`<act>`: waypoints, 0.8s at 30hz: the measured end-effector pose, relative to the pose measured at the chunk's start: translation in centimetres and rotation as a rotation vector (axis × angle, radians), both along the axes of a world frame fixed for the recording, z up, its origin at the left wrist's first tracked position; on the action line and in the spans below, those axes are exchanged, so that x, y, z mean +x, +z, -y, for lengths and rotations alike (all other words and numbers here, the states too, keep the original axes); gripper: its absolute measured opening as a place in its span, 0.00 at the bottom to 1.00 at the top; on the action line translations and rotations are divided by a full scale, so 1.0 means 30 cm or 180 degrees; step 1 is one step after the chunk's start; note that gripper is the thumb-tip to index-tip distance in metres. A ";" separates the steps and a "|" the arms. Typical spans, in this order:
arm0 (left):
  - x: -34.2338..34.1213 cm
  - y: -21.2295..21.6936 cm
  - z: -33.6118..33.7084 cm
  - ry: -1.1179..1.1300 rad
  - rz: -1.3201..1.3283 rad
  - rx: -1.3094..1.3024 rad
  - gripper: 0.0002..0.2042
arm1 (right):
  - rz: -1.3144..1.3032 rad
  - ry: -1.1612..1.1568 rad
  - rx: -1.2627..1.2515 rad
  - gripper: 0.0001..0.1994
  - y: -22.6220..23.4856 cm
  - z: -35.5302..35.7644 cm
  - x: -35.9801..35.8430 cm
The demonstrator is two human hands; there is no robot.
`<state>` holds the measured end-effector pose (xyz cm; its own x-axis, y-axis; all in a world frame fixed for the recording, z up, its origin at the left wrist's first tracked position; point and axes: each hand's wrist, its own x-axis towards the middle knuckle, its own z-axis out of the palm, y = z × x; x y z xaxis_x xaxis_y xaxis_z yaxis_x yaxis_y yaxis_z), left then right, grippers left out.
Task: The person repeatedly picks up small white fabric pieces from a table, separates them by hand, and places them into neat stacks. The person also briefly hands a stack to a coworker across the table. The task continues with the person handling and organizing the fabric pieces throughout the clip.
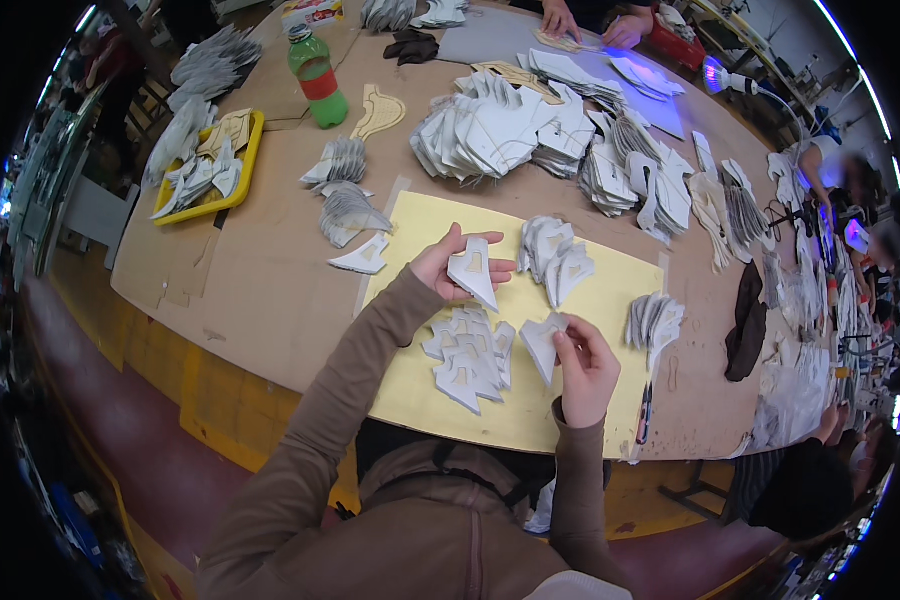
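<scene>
A white shoe-upper-like cut piece with a small window (473,278) rests across the fingers of my left hand (434,266), whose palm is turned up and whose thumb lies along the piece's edge. My right hand (588,372) pinches a second white cut piece (541,343) between thumb and fingers, just above the yellow board (590,420). Between my forearms lies a loose heap of similar white pieces (465,355). Beyond my hands a fanned stack of them (553,258) stands at the board's far edge. Another stack (654,322) sits at the board's right edge.
Fanned grey-white stacks (350,213) lie left of the board. A yellow tray (253,160) holds more pieces at far left, near a green bottle (317,80). Large white piles (485,130) stand behind. A pen (644,415) and dark cloth (746,325) lie right. Another person's hands (625,30) work across the table.
</scene>
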<state>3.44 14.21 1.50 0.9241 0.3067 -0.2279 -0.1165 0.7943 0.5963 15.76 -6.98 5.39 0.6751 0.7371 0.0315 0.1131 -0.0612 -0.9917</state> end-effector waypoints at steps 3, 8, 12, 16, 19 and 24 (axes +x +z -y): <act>0.001 -0.003 0.015 -0.0257 0.0069 0.0232 0.37 | -0.0766 0.0075 0.0352 0.12 0.025 -0.074 0.006; -0.010 0.056 0.047 -0.0437 -0.0110 0.0820 0.36 | -0.0889 0.0219 0.0513 0.13 0.021 -0.169 -0.019; -0.024 0.052 0.046 -0.0514 -0.0050 0.1039 0.36 | -0.0699 0.0206 0.0407 0.12 0.019 -0.223 -0.043; -0.032 0.041 0.047 -0.0509 0.0021 0.1317 0.34 | -0.0449 0.0202 0.0248 0.10 -0.015 -0.248 -0.053; -0.024 0.069 0.063 -0.0542 -0.0140 0.1438 0.36 | -0.0497 0.0187 0.0292 0.09 -0.046 -0.245 -0.050; -0.014 0.079 0.055 -0.0501 -0.0471 0.1456 0.35 | -0.0418 -0.0299 0.0633 0.09 -0.046 -0.209 -0.013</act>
